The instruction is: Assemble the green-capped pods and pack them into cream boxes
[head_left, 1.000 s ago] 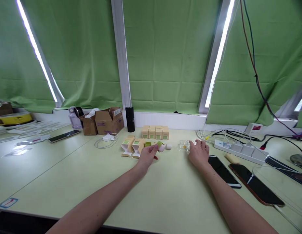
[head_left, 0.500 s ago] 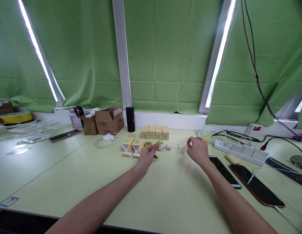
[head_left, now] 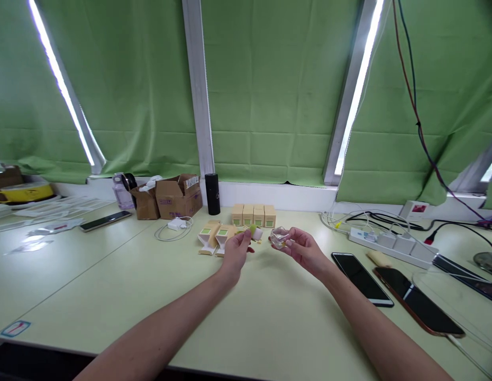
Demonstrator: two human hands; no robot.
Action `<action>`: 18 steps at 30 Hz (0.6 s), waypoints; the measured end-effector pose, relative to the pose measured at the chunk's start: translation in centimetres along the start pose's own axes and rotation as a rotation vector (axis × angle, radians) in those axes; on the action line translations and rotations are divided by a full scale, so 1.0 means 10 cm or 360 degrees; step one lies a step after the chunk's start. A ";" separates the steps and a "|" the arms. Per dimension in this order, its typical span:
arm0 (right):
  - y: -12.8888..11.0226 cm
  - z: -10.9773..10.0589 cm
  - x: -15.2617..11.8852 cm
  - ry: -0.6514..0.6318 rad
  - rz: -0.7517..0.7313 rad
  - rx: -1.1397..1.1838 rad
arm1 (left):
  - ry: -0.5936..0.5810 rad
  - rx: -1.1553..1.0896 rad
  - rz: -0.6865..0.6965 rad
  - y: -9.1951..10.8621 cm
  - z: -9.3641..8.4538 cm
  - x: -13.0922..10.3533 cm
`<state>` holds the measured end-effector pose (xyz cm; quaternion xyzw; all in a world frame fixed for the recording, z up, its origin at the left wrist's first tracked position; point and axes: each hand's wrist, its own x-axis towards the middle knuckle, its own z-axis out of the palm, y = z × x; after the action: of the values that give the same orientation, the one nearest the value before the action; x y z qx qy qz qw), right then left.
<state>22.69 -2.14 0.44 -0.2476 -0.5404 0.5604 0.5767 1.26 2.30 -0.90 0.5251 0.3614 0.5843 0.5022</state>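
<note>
My left hand (head_left: pixel 237 255) pinches a small green-and-white piece (head_left: pixel 255 232) between thumb and fingers, near the middle of the table. Just to its right, my right hand (head_left: pixel 302 247) has its fingers closed on a crinkled clear plastic wrapper (head_left: pixel 279 237). The two held things are close together but apart. Two opened tan cartons with green labels, one of them a leaning carton (head_left: pixel 208 237), stand left of my left hand. Behind both hands is a row of several closed tan boxes (head_left: pixel 253 216) with green labels.
Brown cardboard boxes (head_left: pixel 178 198) and a black cylinder (head_left: pixel 212 194) stand at the back. A white charger (head_left: pixel 176 224) with its cable lies left of centre. On the right are a phone (head_left: pixel 363 278), another phone (head_left: pixel 418 300) and a power strip (head_left: pixel 392 247).
My right hand has moved left, towards my left hand, bringing the clear wrapper along. My left hand has shifted slightly left, and the green-and-white piece has tilted.
</note>
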 end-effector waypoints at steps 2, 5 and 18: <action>0.01 0.03 -0.01 -0.0007 0.0008 0.0014 | 0.0004 -0.0009 0.0011 0.00 0.00 0.00; 0.05 0.06 -0.01 0.0063 -0.0001 0.0053 | 0.0011 0.0000 0.0025 0.00 0.00 0.00; 0.08 0.14 0.01 0.0312 0.0042 0.0246 | -0.0008 0.0007 0.0021 0.03 0.01 -0.03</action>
<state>21.15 -2.31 0.18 -0.2629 -0.4333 0.5810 0.6368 1.27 1.93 -0.69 0.5301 0.3580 0.5854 0.4981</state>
